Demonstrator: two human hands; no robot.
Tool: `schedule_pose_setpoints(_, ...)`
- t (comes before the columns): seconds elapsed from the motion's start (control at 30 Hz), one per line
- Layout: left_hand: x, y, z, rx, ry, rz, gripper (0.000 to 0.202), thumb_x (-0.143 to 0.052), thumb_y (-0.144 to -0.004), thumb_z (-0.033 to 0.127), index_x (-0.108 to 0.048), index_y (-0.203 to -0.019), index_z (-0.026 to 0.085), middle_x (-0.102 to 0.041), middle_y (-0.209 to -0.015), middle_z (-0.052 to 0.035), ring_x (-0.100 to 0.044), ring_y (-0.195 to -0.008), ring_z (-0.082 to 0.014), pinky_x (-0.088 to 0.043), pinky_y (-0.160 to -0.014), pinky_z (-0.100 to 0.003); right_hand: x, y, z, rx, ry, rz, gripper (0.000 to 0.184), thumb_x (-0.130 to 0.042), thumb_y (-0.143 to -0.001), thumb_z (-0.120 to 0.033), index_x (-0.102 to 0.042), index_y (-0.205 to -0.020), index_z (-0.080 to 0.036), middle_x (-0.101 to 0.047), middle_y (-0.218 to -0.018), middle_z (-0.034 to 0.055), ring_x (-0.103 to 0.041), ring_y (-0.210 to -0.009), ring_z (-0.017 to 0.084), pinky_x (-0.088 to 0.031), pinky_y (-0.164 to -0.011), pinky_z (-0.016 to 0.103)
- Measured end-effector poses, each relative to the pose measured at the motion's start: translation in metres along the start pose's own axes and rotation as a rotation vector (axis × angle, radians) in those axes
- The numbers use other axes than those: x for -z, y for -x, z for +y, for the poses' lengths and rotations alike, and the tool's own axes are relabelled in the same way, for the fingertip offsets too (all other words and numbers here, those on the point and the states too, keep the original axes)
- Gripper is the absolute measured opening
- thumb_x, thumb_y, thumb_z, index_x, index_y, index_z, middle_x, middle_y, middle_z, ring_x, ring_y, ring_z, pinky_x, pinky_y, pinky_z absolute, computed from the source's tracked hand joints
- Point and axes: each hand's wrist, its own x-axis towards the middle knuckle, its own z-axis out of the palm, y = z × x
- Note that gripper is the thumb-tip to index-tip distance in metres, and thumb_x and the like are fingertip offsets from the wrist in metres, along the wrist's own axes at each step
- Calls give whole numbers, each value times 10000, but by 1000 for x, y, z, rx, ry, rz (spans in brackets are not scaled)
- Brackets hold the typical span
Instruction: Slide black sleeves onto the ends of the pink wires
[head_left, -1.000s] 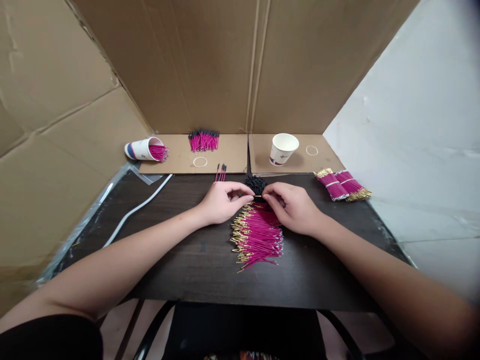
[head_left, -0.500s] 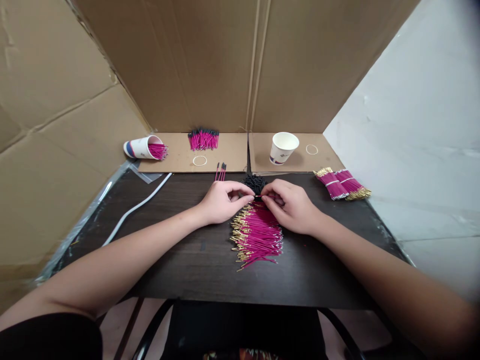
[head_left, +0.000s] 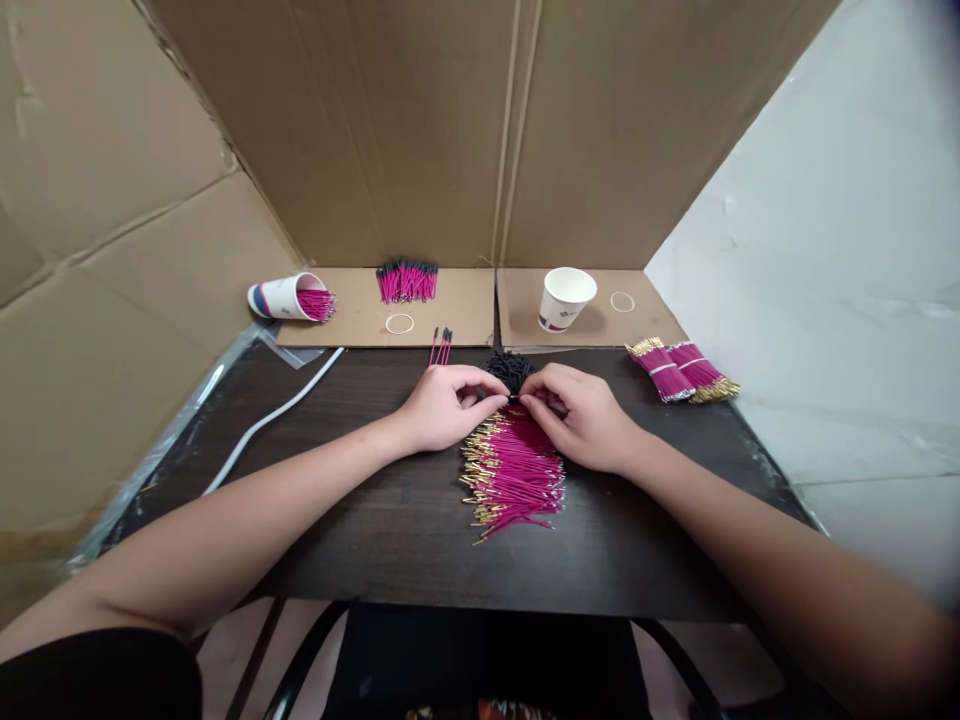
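A loose heap of pink wires with gold ends [head_left: 514, 470] lies in the middle of the dark table [head_left: 375, 520]. Just behind it sits a small pile of black caps [head_left: 510, 367]. My left hand [head_left: 442, 405] and my right hand [head_left: 581, 415] meet fingertip to fingertip above the heap's far end. Both are pinched shut on a thin pink wire held between them. Three capped pink wires [head_left: 442, 345] lie just beyond my left hand.
Cardboard walls close off the back and left. A tipped paper cup [head_left: 281, 297] holds pink wires. A fan of capped wires [head_left: 407, 281], an upright cup [head_left: 564, 297], two rubber bands [head_left: 399, 323] and two banded wire bundles [head_left: 682, 370] lie beyond. A white cable [head_left: 270, 415] crosses left.
Both hands stay at the same spot over the heap. The fingertips have drawn slightly closer together; nothing else has moved.
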Motion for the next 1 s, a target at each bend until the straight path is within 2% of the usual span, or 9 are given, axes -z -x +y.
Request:
schedule_pose_setpoints(0.6, 0, 0, -1, -14, 8, -11, 187, -816, -981, 332, -890, -1011, 163, -764, -804, -35, -455, -588, -101, -368, -563, -258, -2, 1, 1, 51, -5, 8, 85, -608, -1127, -168, -682, -1103, -202, -705, -933, 55, -613, -768, 185, -490, -712, 318)
schedule_pose_setpoints(1.0, 0, 0, -1, -37, -9, -10, 161, -808, -984, 297, -885, -1010, 158, -773, -832, -40, -466, -598, -98, -384, -589, -260, -3, 1, 3, 48, -2, 6, 86, -623, -1132, -201, -700, -1095, -198, -720, -925, 56, -623, -759, 184, -508, -712, 332)
